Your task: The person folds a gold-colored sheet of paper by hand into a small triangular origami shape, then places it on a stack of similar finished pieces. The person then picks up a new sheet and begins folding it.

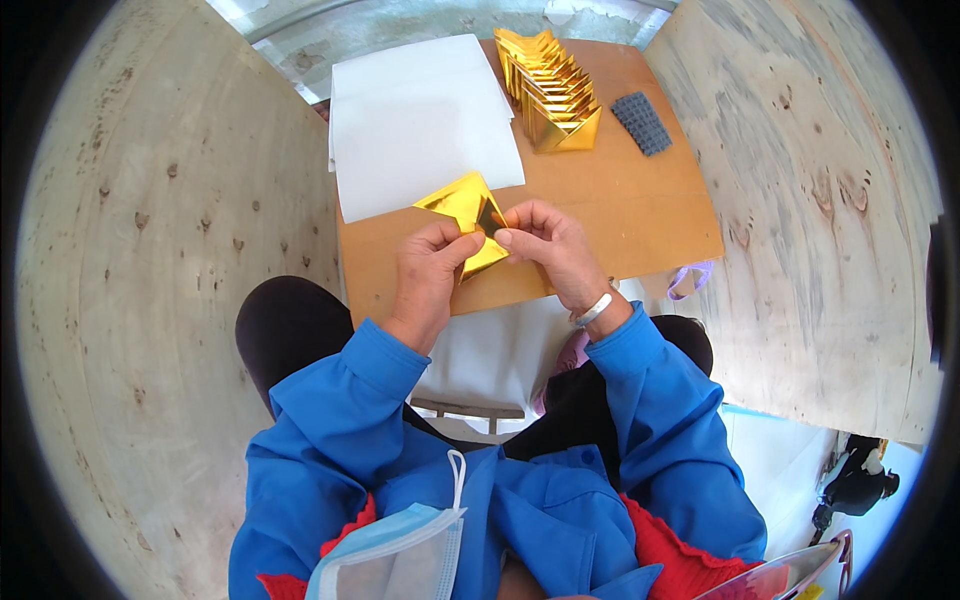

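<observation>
Between my two hands is a piece of gold foil paper (459,201), partly folded, with a dark shiny patch near its right corner. My left hand (431,259) pinches its lower left part between thumb and forefinger. On the other side, my right hand (551,240) has thumb and fingertips on the right edge of the foil. The piece is held above the near part of a brown board tabletop (622,225). Its upper corner overlaps the edge of some white paper sheets (420,120).
Folded gold foil pieces (551,97) stand nested in a row at the back of the table. Right of them lies a dark grey textured pad (641,124). Wooden panels (172,225) rise on both sides. A purple loop (690,280) hangs by the table's right edge.
</observation>
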{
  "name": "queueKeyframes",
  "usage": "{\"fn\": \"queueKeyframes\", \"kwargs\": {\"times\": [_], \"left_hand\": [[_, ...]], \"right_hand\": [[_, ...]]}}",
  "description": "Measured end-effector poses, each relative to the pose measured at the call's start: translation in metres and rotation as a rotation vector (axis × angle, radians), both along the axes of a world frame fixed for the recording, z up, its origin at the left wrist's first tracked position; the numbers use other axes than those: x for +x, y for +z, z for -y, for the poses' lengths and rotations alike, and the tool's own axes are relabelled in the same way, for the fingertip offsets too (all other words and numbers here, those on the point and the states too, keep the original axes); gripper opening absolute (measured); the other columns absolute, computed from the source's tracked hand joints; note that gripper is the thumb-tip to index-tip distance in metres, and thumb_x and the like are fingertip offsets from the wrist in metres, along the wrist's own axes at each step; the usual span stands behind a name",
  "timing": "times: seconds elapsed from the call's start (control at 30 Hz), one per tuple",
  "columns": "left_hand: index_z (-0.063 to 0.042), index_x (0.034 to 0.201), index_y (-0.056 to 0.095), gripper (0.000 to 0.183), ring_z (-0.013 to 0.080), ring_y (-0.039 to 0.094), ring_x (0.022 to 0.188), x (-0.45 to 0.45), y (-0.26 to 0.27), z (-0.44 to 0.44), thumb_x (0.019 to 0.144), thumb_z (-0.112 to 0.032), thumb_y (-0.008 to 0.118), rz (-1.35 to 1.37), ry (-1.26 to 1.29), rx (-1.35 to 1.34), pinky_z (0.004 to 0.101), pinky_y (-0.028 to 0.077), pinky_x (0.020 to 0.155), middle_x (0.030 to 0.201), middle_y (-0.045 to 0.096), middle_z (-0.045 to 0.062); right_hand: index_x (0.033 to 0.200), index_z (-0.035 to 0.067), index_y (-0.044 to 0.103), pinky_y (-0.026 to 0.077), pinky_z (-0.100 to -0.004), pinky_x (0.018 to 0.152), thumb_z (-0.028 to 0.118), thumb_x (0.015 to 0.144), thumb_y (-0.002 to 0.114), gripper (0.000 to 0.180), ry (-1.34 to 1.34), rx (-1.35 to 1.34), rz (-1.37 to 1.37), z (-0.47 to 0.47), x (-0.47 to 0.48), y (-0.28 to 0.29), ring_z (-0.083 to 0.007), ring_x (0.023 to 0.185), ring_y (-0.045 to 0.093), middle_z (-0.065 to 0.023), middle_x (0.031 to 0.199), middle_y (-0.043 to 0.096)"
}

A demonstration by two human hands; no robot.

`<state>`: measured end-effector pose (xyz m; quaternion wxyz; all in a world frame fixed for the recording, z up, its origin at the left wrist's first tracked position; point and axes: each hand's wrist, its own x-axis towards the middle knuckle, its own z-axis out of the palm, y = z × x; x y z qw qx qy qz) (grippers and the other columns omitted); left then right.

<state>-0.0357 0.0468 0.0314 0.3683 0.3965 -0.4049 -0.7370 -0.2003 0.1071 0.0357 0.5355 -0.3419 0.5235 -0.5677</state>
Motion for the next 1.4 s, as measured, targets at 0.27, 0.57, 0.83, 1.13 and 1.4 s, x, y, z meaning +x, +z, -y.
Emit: {"fn": "queueKeyframes", "kwargs": {"times": [0.27,0.57,0.83,1.13,1.4], "left_hand": [[-0.006,0.071,0.061,0.019,0.0038,0.044,0.060,0.001,0.003,-0.003,0.084,-0.010,0.074,0.075,-0.142,-0.039,0.0218,0.033,0.053,0.068,0.054,-0.004],[-0.005,0.073,0.062,0.017,0.0040,0.045,0.062,0.001,0.002,0.002,0.084,-0.010,0.074,0.093,-0.190,-0.046,0.0221,0.034,0.055,0.069,0.054,-0.004],[-0.004,0.096,0.065,0.013,0.0062,0.054,0.072,-0.002,0.003,0.003,0.091,-0.015,0.071,-0.065,-0.105,-0.057,0.0216,0.044,0.068,0.082,0.063,-0.001],[-0.003,0.087,0.067,0.009,0.0091,0.055,0.071,-0.001,-0.009,-0.004,0.090,-0.010,0.070,-0.074,-0.072,-0.074,0.0236,0.044,0.068,0.077,0.063,0.003],[-0.002,0.084,0.066,0.009,0.0074,0.053,0.069,-0.002,-0.006,-0.004,0.089,-0.009,0.071,-0.085,-0.027,-0.105,0.0230,0.043,0.065,0.074,0.060,0.000]], "right_hand": [[0.089,0.005,0.068,0.039,-0.0192,0.062,0.019,0.091,0.072,0.014,-0.025,0.016,-0.028,0.001,-0.001,0.001,-0.0022,0.070,0.049,0.0049,0.077,0.061],[0.087,0.006,0.070,0.035,-0.0180,0.052,0.015,0.090,0.073,0.010,-0.051,0.071,0.111,0.000,-0.005,0.000,-0.0027,0.058,0.044,0.0051,0.073,0.061],[0.088,0.007,0.066,0.045,-0.0192,0.055,0.013,0.091,0.072,0.009,-0.233,-0.029,0.195,0.004,-0.006,-0.005,-0.0054,0.059,0.055,0.0018,0.074,0.063],[0.086,0.007,0.059,0.055,-0.0246,0.065,0.007,0.092,0.068,0.010,-0.242,-0.151,0.235,0.000,0.002,-0.004,-0.0089,0.066,0.062,-0.0017,0.084,0.067],[0.084,0.006,0.059,0.052,-0.0244,0.065,0.005,0.089,0.070,0.013,-0.244,-0.108,0.269,-0.002,0.004,0.002,-0.0100,0.066,0.061,-0.0028,0.082,0.066]]}}
